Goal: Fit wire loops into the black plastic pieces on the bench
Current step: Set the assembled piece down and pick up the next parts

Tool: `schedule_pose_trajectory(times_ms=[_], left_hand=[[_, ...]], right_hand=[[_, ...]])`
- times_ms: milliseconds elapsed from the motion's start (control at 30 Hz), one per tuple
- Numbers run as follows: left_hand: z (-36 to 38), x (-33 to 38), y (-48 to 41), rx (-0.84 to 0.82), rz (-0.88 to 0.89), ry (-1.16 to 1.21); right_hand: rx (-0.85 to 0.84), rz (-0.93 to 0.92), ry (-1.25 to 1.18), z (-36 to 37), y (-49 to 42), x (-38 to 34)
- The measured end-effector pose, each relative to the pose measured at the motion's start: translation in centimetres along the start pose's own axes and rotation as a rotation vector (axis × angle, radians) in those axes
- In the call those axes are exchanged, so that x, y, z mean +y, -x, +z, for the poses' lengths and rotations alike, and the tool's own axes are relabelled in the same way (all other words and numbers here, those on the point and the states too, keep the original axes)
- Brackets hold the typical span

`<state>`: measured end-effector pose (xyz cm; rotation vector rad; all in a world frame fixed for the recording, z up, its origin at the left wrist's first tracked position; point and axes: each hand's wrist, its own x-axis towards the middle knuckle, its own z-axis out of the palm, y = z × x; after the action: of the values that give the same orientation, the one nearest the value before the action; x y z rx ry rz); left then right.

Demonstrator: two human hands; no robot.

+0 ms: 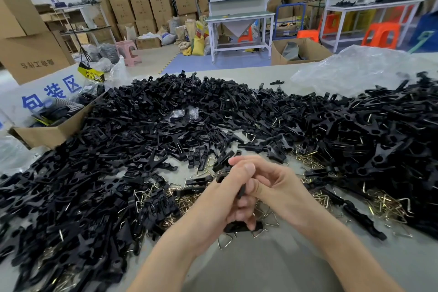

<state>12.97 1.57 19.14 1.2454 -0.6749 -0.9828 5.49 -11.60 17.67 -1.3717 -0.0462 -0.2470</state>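
Gripping a black plastic piece (241, 192) — left hand (225, 199), right hand (282, 188), fingers (240, 214) curled tight.

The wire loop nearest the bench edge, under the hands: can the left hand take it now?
Probably not yet: the wire loop lies bare, but the left hand and right hand both grip a black piece.
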Motion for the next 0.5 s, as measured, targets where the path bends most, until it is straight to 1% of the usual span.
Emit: schedule_pose_trajectory(times_ms=[67,233,400,500], left_hand=[[0.02,-0.23,-0.19,0.061,0.054,-0.036],[-0.21,-0.35,-0.61,0.205,0.117,-0.149],[-0.26,-0.72,-0.79,0.28,0.086,-0.242],[-0.53,-0.88,-0.82,0.264,0.076,-0.254]], right_hand=[[-0.043,0.044,-0.013,0.1,0.07,-0.01],[-0.098,0.049,0.002,-0.15,-0.05,0.12],[-0.137,0.04,0.029,-0.34,0.01,0.07],[-0.116,0.037,0.042,-0.24,-0.02,-0.05]])
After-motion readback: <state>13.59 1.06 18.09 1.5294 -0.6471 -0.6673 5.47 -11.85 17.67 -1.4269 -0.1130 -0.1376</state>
